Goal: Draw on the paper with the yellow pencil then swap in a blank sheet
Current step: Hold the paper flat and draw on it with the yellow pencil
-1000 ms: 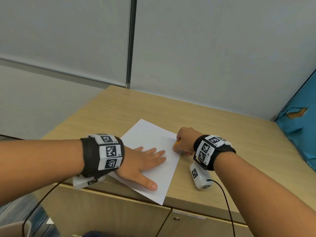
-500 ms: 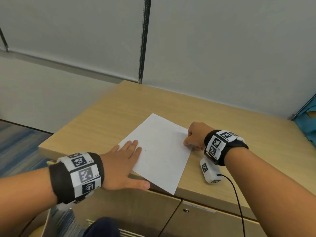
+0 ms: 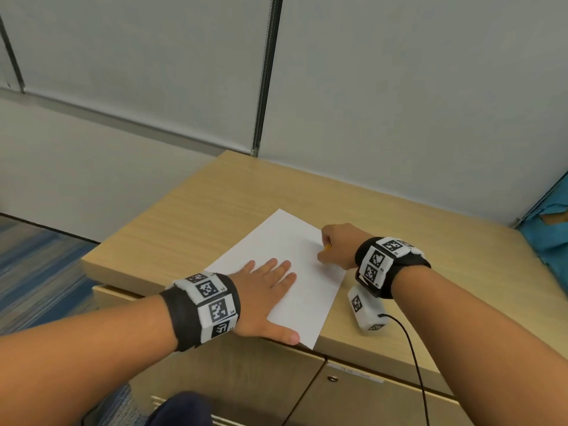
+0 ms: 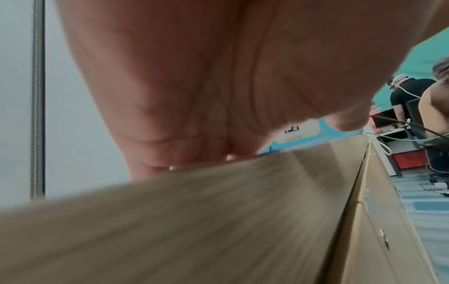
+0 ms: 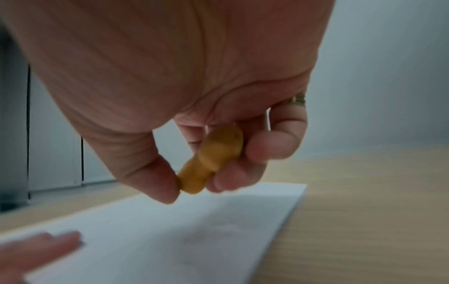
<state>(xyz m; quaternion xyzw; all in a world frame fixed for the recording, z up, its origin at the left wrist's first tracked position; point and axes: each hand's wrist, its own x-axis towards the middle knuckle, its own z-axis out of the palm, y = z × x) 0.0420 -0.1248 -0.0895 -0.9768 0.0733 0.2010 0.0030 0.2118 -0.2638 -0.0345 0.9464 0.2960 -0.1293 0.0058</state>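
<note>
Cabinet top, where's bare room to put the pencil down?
Bare wood lies between the paper and the wall, and right of the right hand toward the blue panel. The near edge is crowded: the left hand presses the paper there.

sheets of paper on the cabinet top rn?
1. The paper lies flat near the front edge of the cabinet top, under the left hand, beside the right hand. A second sheet beneath it can't be ruled out.
</note>
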